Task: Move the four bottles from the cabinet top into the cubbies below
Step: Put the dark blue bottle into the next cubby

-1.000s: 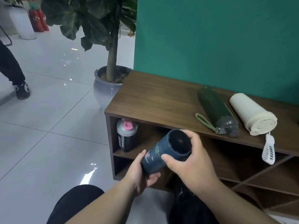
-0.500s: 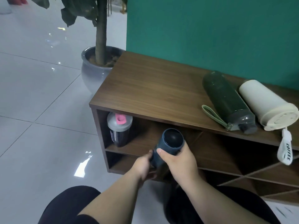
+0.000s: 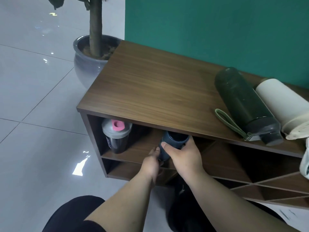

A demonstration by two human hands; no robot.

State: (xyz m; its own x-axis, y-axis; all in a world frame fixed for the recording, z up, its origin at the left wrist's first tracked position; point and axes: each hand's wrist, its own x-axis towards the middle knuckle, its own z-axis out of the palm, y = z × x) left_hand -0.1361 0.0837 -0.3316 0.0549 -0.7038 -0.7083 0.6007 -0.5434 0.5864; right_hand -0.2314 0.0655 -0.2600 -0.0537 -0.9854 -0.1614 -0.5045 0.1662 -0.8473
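Head view: both hands' grip around blue bottle at upper cubby, beside shaker.

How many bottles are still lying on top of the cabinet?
2: the dark green bottle and the cream bottle, side by side at the right end. More may lie beyond the frame.

This looks like an office lobby or showroom: glossy pale floor tiles, a teal wall, a potted tree in a grey planter, and a low wooden cubby cabinet.
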